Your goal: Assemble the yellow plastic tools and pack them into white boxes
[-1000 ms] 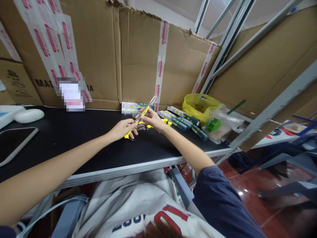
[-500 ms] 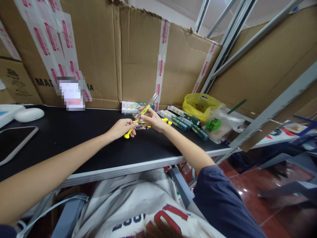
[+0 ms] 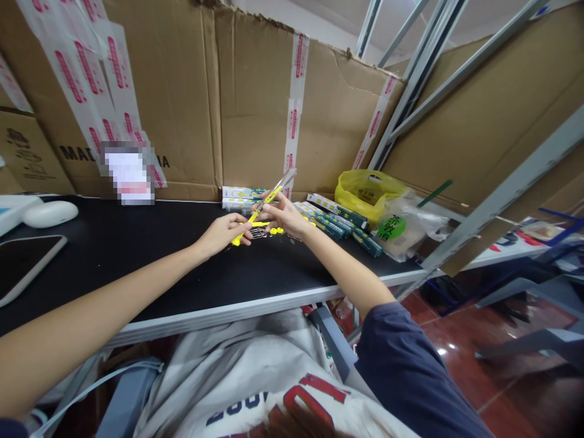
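Observation:
Between my two hands a slim yellow pen-like stick (image 3: 255, 215) slants up to the right, its upper part inside a clear plastic sleeve (image 3: 287, 178). My left hand (image 3: 224, 233) pinches the stick near its lower end, where a yellow tip (image 3: 236, 241) pokes out below the fingers. Higher up, the fingers of my right hand (image 3: 285, 215) are closed around the sleeved part. On the black table under the hands lie more yellow sticks (image 3: 275, 230) and some thin pieces, partly hidden and too small to name.
Several green-and-white narrow boxes (image 3: 335, 226) lie to the right, others (image 3: 232, 198) by the cardboard wall (image 3: 255, 109). A yellow plastic bag (image 3: 358, 188) and a clear bag (image 3: 401, 228) stand farther right. A tablet-like device (image 3: 27, 261) and a white mouse (image 3: 52, 214) lie at left.
The sleeve's upper end has shifted slightly up and to the right with my right hand. Less of the yellow lower end shows below my left hand. The view has shifted slightly.

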`<state>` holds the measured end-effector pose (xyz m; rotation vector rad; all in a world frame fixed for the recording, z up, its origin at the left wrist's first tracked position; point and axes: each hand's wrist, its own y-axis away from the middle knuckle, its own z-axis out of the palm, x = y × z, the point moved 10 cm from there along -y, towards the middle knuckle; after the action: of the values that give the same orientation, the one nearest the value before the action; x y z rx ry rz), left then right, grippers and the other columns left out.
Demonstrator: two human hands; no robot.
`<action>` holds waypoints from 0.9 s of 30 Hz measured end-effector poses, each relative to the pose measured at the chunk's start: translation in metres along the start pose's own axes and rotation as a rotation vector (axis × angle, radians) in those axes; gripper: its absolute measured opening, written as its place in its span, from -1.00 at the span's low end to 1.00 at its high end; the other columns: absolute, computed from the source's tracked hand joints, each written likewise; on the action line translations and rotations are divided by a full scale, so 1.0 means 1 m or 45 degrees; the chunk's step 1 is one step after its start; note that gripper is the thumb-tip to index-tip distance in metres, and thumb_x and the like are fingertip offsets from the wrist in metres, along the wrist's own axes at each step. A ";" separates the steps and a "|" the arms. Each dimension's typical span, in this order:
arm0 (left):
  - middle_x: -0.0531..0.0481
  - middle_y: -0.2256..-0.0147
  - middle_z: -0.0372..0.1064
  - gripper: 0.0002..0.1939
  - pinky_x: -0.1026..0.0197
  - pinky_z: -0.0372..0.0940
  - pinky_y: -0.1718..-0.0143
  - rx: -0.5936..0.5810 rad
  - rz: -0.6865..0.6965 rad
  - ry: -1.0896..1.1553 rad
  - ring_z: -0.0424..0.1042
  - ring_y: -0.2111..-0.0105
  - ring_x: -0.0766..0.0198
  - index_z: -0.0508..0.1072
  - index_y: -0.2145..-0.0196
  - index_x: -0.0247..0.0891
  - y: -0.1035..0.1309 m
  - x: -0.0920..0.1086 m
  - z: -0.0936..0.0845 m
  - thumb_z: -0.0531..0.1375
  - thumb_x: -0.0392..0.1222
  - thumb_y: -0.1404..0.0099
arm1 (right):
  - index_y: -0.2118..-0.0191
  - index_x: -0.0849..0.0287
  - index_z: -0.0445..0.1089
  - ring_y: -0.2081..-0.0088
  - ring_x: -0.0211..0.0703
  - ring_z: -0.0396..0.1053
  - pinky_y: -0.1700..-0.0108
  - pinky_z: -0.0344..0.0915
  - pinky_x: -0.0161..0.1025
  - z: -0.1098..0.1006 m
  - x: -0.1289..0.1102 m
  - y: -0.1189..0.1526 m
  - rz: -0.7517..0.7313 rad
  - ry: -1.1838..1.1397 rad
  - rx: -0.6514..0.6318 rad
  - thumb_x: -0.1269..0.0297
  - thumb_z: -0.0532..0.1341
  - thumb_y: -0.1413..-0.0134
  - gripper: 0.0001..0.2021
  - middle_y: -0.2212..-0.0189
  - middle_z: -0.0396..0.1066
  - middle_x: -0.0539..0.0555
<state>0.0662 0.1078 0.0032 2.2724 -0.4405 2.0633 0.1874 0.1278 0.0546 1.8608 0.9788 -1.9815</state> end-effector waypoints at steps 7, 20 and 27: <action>-0.06 0.38 0.59 -0.48 0.10 0.47 0.22 0.042 -0.067 0.142 0.59 0.41 0.21 0.33 0.24 -0.27 0.000 -0.010 -0.003 0.48 -0.02 0.02 | 0.03 0.05 0.13 0.29 -0.24 0.55 0.48 0.48 -0.40 -0.043 -0.015 -0.003 -0.068 0.036 0.174 0.10 0.37 -0.05 -0.52 0.05 0.50 0.09; -0.05 0.48 0.54 -0.49 0.10 0.47 0.27 0.056 -0.083 0.019 0.55 0.48 0.23 0.44 0.38 -0.32 -0.002 -0.015 -0.005 0.50 0.07 0.14 | 0.01 0.06 0.14 0.29 -0.24 0.55 0.44 0.50 -0.38 -0.049 -0.013 -0.004 -0.056 0.071 0.161 0.11 0.35 -0.08 -0.54 0.04 0.50 0.10; -0.03 0.47 0.54 -0.48 0.18 0.45 0.33 0.045 -0.089 0.022 0.53 0.49 0.27 0.45 0.40 -0.32 -0.001 -0.014 -0.004 0.51 0.08 0.18 | 0.04 0.07 0.14 0.32 -0.25 0.55 0.43 0.51 -0.35 -0.047 -0.014 -0.003 -0.050 0.059 0.145 0.14 0.34 -0.08 -0.57 0.08 0.50 0.09</action>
<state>0.0614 0.1125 -0.0099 2.2533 -0.3220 2.0719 0.2245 0.1557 0.0711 1.9696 0.9404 -2.0661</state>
